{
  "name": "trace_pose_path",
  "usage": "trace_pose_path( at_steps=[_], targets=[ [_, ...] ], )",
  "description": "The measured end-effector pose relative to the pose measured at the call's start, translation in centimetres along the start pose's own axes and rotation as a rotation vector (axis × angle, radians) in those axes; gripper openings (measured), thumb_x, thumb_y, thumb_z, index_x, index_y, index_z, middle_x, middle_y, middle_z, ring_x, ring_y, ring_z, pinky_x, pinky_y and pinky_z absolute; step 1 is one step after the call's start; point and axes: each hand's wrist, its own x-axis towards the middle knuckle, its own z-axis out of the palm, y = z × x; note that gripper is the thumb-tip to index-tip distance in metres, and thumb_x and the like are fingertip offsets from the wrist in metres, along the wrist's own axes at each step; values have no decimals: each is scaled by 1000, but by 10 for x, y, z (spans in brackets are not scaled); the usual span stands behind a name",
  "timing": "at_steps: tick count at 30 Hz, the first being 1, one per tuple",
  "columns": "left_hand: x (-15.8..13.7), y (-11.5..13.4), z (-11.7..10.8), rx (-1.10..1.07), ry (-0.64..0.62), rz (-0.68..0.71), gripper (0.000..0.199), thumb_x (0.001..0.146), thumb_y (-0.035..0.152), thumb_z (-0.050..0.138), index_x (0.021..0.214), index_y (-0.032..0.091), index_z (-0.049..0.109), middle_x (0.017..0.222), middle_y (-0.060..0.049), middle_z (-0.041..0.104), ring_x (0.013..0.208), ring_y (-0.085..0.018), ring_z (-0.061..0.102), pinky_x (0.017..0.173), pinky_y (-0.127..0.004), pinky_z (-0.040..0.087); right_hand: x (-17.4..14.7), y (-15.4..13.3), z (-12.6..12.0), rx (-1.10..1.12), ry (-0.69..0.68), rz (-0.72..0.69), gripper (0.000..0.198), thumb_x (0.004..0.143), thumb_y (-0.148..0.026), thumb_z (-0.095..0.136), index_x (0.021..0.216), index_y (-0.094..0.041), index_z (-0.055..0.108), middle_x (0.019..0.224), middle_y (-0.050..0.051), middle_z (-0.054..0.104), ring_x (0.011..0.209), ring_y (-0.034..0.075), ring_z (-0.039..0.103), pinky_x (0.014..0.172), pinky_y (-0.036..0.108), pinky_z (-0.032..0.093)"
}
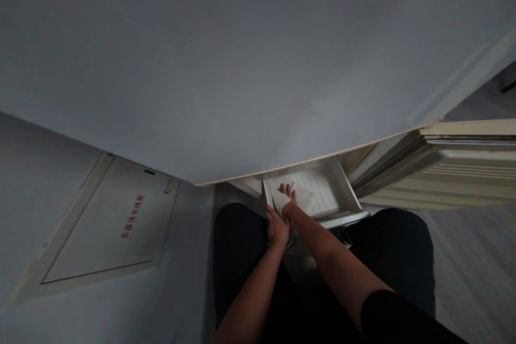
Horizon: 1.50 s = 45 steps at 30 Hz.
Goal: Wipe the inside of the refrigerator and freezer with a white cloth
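A pulled-out white drawer (328,191) with a ribbed bottom lies low in front of me, between my knees. Inside its left part my right hand (289,199) is on a thin white wipe or sheet of tissue (304,198), with the fingers bent against it. Part of the sheet sticks out to the right of that hand. My left hand (278,227) grips the drawer's near left corner, fingers along the side wall. The hands are close together, the right wrist just beside the left thumb. The drawer's near left corner is partly hidden by my hands.
A wide pale tabletop or panel (258,80) overhangs the drawer. On the left wall is a white hatch (108,220) with red lettering. To the right stands a cream slatted panel (455,172) above the grey wood-look floor (475,258). My dark-clad knees flank the drawer.
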Motion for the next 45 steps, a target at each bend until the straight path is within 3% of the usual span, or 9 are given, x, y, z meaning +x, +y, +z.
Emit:
trace_pose_path(
  at_steps=[2,5,11,16,23,29,35,40,45],
  targets=[
    [2,-1,-1,2,-12,-9,79,96,34,47,160,2,11,146,-31,47,103,-31,72,76,-36,58,18,-8,5,-39,-48,-19,105,81,-34,77,166,-18,16,170,14,-8,155,41,-10,124,63,3],
    [1,-1,-3,-3,-10,11,86,94,35,52,160,2,8,144,-29,49,111,-33,68,82,-36,58,36,5,-2,-105,-37,-18,102,86,-41,68,167,-19,8,168,11,-15,156,37,-15,123,61,-1],
    [-3,-1,-5,-3,8,25,95,92,44,52,159,0,0,145,-29,47,118,-33,65,91,-38,55,28,115,-57,-122,87,200,87,96,-57,48,166,-16,17,169,16,9,156,40,1,124,58,3],
    [-2,0,-5,7,1,30,96,91,44,51,158,-4,1,145,-30,46,115,-34,65,87,-39,57,-4,180,-73,-173,76,216,90,96,-50,47,165,-5,10,168,21,-4,157,38,-5,126,49,2],
    [-4,3,-8,-2,6,14,94,92,42,52,158,-3,2,143,-28,48,115,-34,65,86,-39,56,3,93,-31,-198,1,198,128,75,-61,75,165,-12,-3,162,25,-25,149,52,-19,114,74,2],
    [-5,4,-11,-16,-2,9,86,95,43,48,159,0,7,146,-28,48,113,-32,67,83,-37,56,15,6,-5,-206,-126,-151,84,88,-34,63,163,-14,28,168,19,-5,154,48,-5,119,69,7],
    [-5,2,-8,-13,14,19,97,90,43,55,159,-1,2,147,-28,46,118,-33,64,89,-37,56,-6,79,-21,-222,-107,-273,111,71,-44,84,164,-26,26,169,10,0,157,37,-2,126,54,4],
    [-4,0,-5,-26,7,29,98,90,44,53,159,-1,0,150,-29,43,117,-35,64,88,-40,56,-44,166,-46,-292,-67,172,141,60,-38,95,166,-20,4,166,18,-16,155,40,-10,126,53,11],
    [-4,1,-5,-49,5,18,99,90,44,54,160,1,-1,148,-28,45,116,-34,65,86,-38,56,-57,155,-41,-277,-120,345,153,57,-48,95,163,-11,-9,161,28,-23,153,47,-11,123,56,16]
  ],
)
